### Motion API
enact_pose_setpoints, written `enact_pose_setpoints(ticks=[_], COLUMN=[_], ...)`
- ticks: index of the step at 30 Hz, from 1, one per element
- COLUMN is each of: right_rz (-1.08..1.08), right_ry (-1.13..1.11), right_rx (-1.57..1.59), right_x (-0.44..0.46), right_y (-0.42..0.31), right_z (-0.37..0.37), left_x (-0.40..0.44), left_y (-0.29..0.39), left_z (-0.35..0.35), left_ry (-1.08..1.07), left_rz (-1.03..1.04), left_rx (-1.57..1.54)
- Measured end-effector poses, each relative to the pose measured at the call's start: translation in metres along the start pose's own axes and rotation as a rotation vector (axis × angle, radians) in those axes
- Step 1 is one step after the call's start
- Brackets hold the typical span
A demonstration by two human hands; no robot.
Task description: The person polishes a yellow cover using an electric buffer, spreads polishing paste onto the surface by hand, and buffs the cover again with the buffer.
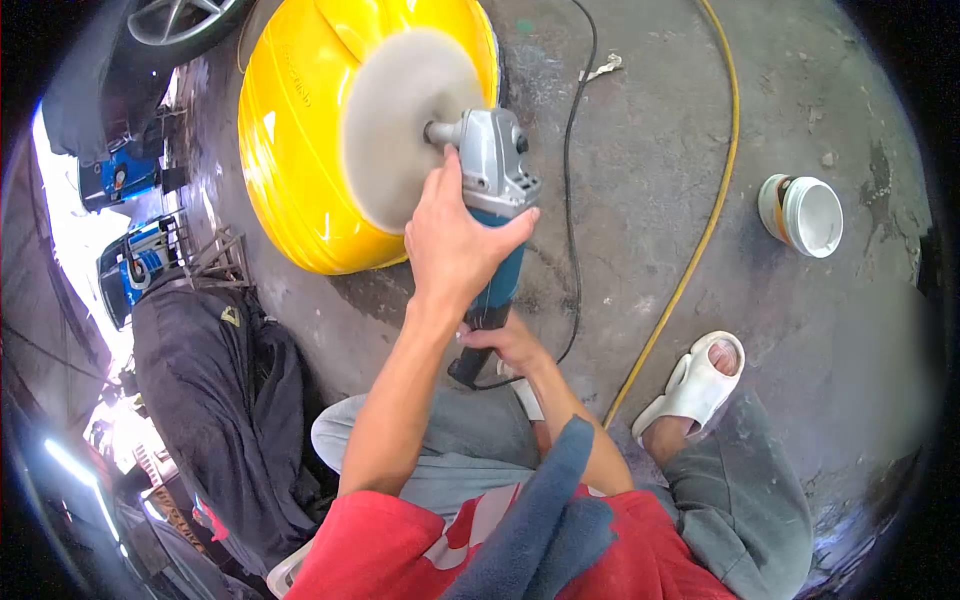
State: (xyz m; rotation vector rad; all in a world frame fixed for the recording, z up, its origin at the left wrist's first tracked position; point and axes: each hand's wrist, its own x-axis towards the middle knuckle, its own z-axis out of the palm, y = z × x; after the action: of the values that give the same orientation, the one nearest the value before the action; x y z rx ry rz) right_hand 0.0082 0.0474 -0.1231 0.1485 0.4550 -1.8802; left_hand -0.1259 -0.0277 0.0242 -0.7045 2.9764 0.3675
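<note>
A polisher (507, 260) with a grey metal head and a blue-green body stretches between my two hands. My left hand (450, 235) grips it near the head, thumb towards the right and fingers towards the spindle. Lower down, my right hand (515, 343) is wrapped around the black rear handle. The round whitish pad (390, 130) is blurred, as if spinning, and lies against a glossy yellow body panel (300, 190). The panel rests on the floor, with raised lettering on its surface. A black power cord (571, 180) runs from the handle end up along the floor.
A yellow hose (722, 190) crosses the concrete floor to the right. Beyond it stands a white tub (818, 220). Dark cloth (215, 400) and blue equipment (120, 180) are at left, below a car wheel (180, 18). My sandalled foot (700, 375) is at lower right.
</note>
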Motion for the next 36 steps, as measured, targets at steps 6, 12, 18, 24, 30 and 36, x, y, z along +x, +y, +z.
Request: enact_pose_setpoints(ticks=[6, 12, 18, 24, 30, 36], right_rz=[0.171, 0.243, 0.308, 0.168, 0.192, -0.136], right_ry=[-0.082, -0.075, 0.135, 0.106, 0.062, -0.135], right_rx=[-0.015, -0.036, -0.13, -0.109, -0.188, -0.819], right_x=[-0.035, -0.035, -0.012, -0.015, -0.032, -0.005], right_y=[0.066, 0.056, -0.048, -0.047, 0.037, -0.039], right_z=[0.025, 0.015, -0.012, -0.008, 0.029, 0.101], left_x=[-0.066, -0.074, 0.006, 0.006, -0.066, -0.073], left_y=[-0.021, -0.029, 0.009, 0.0, -0.06, -0.099], left_z=[-0.023, -0.014, 0.014, 0.001, -0.039, -0.136], left_ry=[-0.063, -0.031, 0.064, 0.083, 0.06, 0.232], left_rz=[-0.108, -0.123, -0.069, -0.131, -0.126, -0.227], left_rx=[0.072, 0.028, -0.066, -0.13, -0.276, -0.887])
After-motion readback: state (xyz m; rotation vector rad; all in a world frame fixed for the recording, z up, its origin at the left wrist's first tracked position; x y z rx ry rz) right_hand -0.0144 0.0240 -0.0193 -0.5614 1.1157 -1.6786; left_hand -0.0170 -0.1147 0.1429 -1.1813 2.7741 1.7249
